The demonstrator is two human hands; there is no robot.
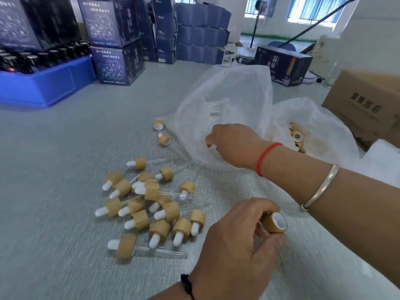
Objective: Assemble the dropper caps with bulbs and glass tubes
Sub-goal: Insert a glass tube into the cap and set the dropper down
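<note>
Roughly midway is my guess: a loose heap of finished droppers [151, 211], each a tan bamboo-look cap with a white rubber bulb and a clear glass tube, already lies on the grey woven floor mat [54, 159], near its middle and just left of the hands. Two more tan caps [162, 132] lie apart, further back, at the foot of the nearer clear plastic bag [227, 100]; whether they are finished cannot be told.

The left hand [236, 241] grips one tan cap [276, 223] between curled fingers and thumb, its white-lined open end turned toward the camera; a bulb seems fitted already, though the fingers hide it. No tube shows in this cap yet.

The right hand [231, 144], wearing a red string at the wrist, reaches into the mouth of that bag, where faint clear glass tubes [213, 111] can be made out. Its fingers are curled out of sight, so I cannot tell whether they have taken a tube.

Behind the right forearm, a second plastic bag [313, 131] holds more loose tan caps [296, 135], so a good deal appears left to assemble. For the cap in hand, pushing a tube in looks like the remaining step.
</note>
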